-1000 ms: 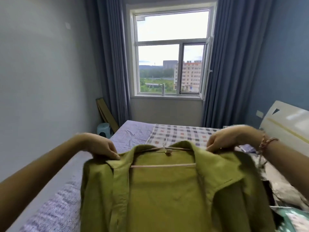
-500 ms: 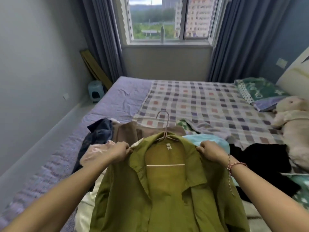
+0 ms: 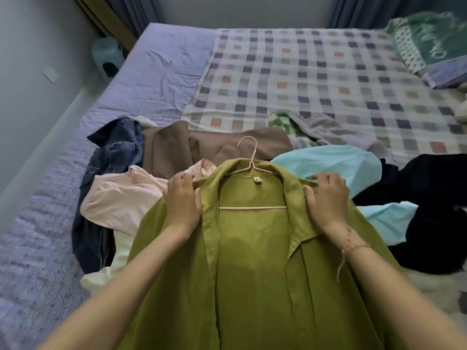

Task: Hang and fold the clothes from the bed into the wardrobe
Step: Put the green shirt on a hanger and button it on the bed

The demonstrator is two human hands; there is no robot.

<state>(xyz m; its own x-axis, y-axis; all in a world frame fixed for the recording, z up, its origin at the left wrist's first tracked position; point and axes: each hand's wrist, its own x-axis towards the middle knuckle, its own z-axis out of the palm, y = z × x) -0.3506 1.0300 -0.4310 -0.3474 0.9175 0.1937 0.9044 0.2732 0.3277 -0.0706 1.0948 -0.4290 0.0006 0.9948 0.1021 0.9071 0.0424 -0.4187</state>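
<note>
**Green shirt on its hanger, gripped at both shoulders**

The green shirt (image 3: pixel 252 261) lies front-open over the pile of clothes at the near edge of the bed (image 3: pixel 164 72), collar pointing to the far side. The left hand (image 3: pixel 182 198) grips the shirt just left of the collar, with its fingers curled over the fabric edge. The right hand (image 3: pixel 328 198) holds the shoulder on the right in the same way, fingertips hooked over the top fold and thumb against the collar. One pink wire hanger (image 3: pixel 252 207) sits inside the shirt between the two hands. Its bar crosses the open front and its hook sticks out past the collar.

There is one shirt, one hanger and two hands. Loose clothes lie around the shirt, told apart by colour:
- a denim piece (image 3: pixel 116 145) at far left
- a brown garment (image 3: pixel 177 147) beyond the collar
- a pink garment (image 3: pixel 121 198) just left of the left hand
- a cream piece (image 3: pixel 101 276) near left
- a light blue garment (image 3: pixel 336 162) just beyond the right hand
- a black garment (image 3: pixel 429 210) at right
- a grey piece (image 3: pixel 336 132) beside a green-and-white cloth (image 3: pixel 280 121), farther back

A checked sheet (image 3: pixel 316 79) covers the far right of the bed. One small white label (image 3: pixel 257 180) sits inside the shirt's neck, its print too small to read. The green pillow (image 3: pixel 429 39) at far right carries pale lettering that is too blurred to read. A red thread bracelet (image 3: pixel 358 246) circles the right wrist.
</note>
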